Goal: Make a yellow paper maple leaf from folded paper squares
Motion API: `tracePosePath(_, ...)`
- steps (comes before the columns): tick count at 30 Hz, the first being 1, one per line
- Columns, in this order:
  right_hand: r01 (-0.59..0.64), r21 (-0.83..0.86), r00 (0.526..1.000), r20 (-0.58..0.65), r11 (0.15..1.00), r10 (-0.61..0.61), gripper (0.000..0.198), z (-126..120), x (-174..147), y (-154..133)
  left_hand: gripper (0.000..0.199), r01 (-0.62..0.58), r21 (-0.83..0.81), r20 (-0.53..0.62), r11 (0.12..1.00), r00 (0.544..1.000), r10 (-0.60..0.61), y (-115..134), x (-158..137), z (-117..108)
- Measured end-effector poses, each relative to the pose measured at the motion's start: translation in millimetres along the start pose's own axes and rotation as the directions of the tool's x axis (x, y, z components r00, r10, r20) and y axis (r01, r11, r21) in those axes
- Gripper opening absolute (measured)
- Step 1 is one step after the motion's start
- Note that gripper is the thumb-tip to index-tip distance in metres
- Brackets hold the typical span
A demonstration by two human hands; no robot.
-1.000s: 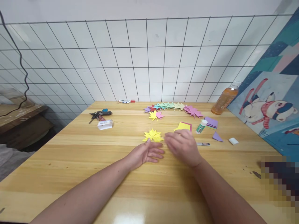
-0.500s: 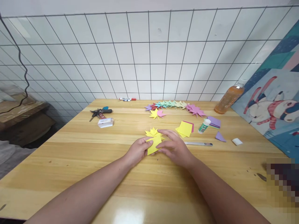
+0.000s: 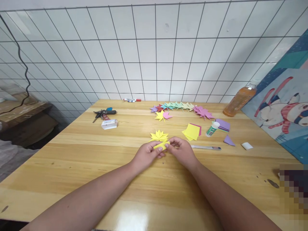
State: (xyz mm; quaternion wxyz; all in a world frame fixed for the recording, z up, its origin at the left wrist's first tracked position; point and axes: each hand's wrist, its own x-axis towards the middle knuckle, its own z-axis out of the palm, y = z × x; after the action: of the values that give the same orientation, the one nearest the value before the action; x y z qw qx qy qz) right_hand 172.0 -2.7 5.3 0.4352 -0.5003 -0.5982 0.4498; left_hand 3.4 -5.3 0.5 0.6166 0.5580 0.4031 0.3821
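The yellow paper [image 3: 162, 145] is being held between two hands over the middle of the table [image 3: 79, 179], showing as a narrow band. At the far left, keys [image 3: 102, 114] are lying behind a small white box [image 3: 109, 124]; a red-ended marker [image 3: 132, 100] is resting farther back. The left hand [image 3: 145, 155] is clamping the paper's left end — thumb on top — and a yellow folded fan [image 3: 159, 135] is lying just behind. The right hand [image 3: 184, 154] is pinching the right end, its grip also clamped. Farther right, yellow sheets [image 3: 192, 131] are lying behind a flat strip [image 3: 204, 147], a glue stick [image 3: 211, 130] is standing near them, and a bottle [image 3: 239, 101] is standing beyond.
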Motion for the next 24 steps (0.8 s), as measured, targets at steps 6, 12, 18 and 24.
tracePosePath(6,-0.091,0.116,0.996,0.015,0.989,0.090,0.036,-1.8,1.9,1.0,0.036,-0.050,-0.003,-0.018,0.999,0.999,0.050,-0.8,2.3,-0.1)
tracePosePath(12,-0.001,-0.036,1.000,-0.012,0.999,0.000,0.025,-2.7,1.7,0.0,0.023,-0.138,0.353,-0.055,0.925,0.984,0.168,0.9,-0.8,-3.4)
tracePosePath(18,0.000,-0.128,1.000,-0.017,0.992,-0.003,0.020,-2.1,0.0,-0.5,0.028,-0.158,0.507,-0.043,0.847,0.977,0.208,1.6,-1.9,-5.5)
tracePosePath(24,0.041,-0.186,0.999,-0.012,0.982,-0.044,0.019,-2.3,-1.1,-1.7,0.025,-0.190,0.625,-0.032,0.757,0.963,0.268,-1.3,1.2,-7.3)
